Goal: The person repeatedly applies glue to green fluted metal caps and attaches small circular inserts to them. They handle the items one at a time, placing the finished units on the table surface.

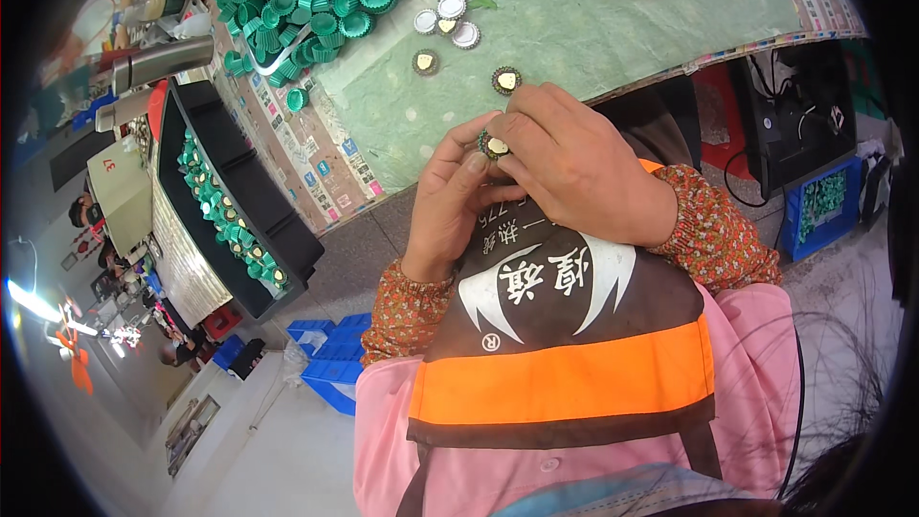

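hair [831, 474] nearest; left hand [450, 190], right hand [582, 165] hold round cap [497, 146] face-up.

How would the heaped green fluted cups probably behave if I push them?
The green fluted cups look thin-walled, so probably light for their size. Tapered and round, any on its side may roll. Loosely heaped, they could slide apart.

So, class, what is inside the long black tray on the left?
The black tray holds a line of green fluted caps, some showing pale centres. Whatever lies directly beneath them is covered and cannot be seen.
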A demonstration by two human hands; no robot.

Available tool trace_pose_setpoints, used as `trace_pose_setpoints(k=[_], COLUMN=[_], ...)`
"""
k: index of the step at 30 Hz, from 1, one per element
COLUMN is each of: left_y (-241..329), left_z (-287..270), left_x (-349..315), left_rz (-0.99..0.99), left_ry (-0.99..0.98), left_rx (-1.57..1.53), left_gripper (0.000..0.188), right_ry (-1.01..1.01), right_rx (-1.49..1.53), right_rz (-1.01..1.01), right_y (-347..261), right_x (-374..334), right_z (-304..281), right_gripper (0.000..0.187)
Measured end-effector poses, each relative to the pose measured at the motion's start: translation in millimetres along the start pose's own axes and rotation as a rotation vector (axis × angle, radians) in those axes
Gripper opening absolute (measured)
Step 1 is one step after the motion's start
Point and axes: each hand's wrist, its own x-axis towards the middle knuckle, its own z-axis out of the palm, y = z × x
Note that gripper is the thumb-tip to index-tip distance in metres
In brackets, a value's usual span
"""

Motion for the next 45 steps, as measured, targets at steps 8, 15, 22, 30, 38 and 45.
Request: trace_pose_setpoints(k=[8,15,22,30,38,45], left_y=[1.9,-0.1,-0.5,-8.4,1.9,-2.7], left_z=[10.7,11.1,13.1,15.7,15.0,17.0], left_x=[-2.1,6.0,3.3,2.9,3.1,5.4], left_rz=[0.109,0.107,0.151,0.206,0.063,0.074], left_ry=[0.055,0.118,0.071,0.129,0.120,0.110], left_rx=[0.274,0.191,0.272,0.347,0.288,0.247], left_gripper=[0.037,0.024,0.025,0.021,0.019,0.018], right_ry=[-0.031,-0.104,-0.158,-0.188,-0.183,-0.149], right_rx=[0.035,0.397,0.601,0.696,0.863,0.678], right_rz=[-0.059,0.298,0.566,0.654,0.663,0.639], right_y=[11.5,14.2,21.2,22.2,34.0,26.8], right_x=[-2.1,-6.1,-7.8,-6.3,-8.7,-9.6], right_z=[6.9,1.1,6.9,11.6,15.4,17.9], right_gripper=[0.027,0.025,0.019,0.017,0.017,0.019])
